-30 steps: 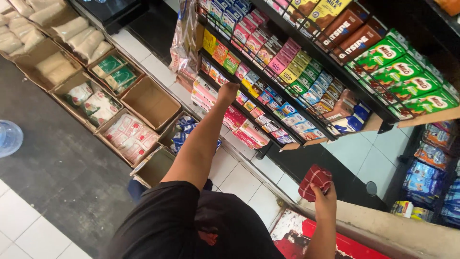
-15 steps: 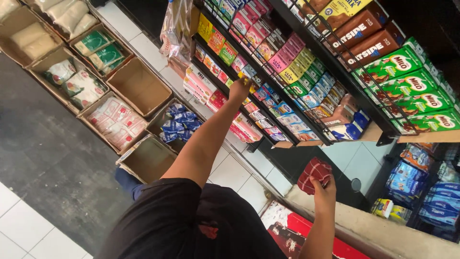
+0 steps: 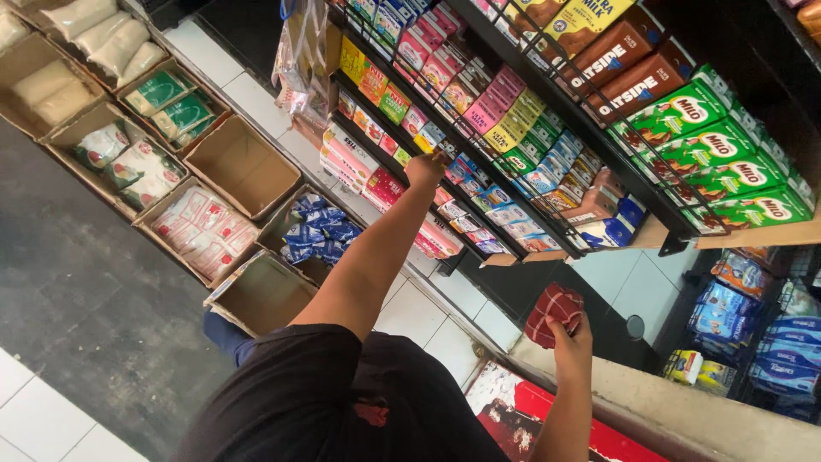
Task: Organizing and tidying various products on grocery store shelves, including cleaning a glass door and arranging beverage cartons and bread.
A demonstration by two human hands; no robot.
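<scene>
My left hand reaches out on a straight arm to a middle shelf of a black shop rack. Its fingers curl against a row of small colourful boxes; I cannot see whether they grip one. My right hand is raised lower right, closed on a bunched red checked cloth. The cloth hangs in front of the rack's dark lower part, apart from any shelf. My black shirt fills the bottom middle.
Green and brown drink cartons line the upper shelves. Open cardboard boxes of bagged goods stand in rows on the floor at left, beside blue packets. A red and white counter top lies below my right arm. Blue bags hang far right.
My left hand has stayed at the same shelf row, shifting slightly along it. My right hand has kept the red cloth raised. The view has tilted a little.
</scene>
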